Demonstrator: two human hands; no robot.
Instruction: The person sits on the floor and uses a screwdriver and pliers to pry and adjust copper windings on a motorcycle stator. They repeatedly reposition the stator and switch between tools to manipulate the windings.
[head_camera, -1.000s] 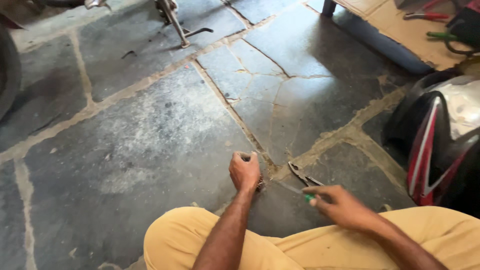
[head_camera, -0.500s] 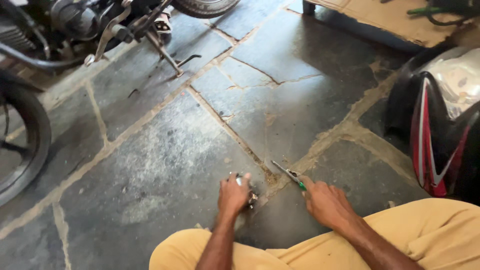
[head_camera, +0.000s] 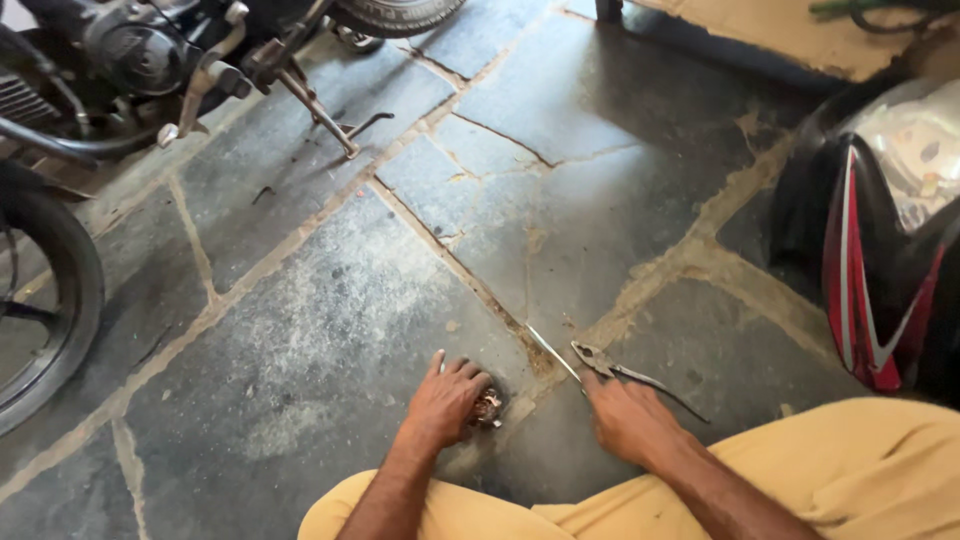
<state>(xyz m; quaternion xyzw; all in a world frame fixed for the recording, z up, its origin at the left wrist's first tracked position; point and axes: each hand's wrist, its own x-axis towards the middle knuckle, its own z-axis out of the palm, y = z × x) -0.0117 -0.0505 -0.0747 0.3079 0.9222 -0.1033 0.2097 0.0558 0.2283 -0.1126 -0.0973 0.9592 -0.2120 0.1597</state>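
Two bare hands are working low on a grey stone-slab floor (head_camera: 300, 340), just ahead of the person's folded legs in mustard-yellow trousers (head_camera: 860, 470). The left hand (head_camera: 443, 402) is pressing down with fingers spread over a small rusty-brown metal part (head_camera: 488, 407), seemingly pinning it flat against the stone so it is not rolling; its grip is partly closed about the part's near side. The right hand (head_camera: 628, 418) is resting beside a pair of grey steel pliers (head_camera: 625, 372), fingertips touching the handles, while a thin silver rod (head_camera: 552, 352) is lying along the mortar joint just to their left; whether that grip is actually closing on a handle cannot be told. A black motorcycle (head_camera: 120, 70) is standing on its side stand at upper left, and a red-and-black glossy body panel (head_camera: 880, 250) is sitting at right.
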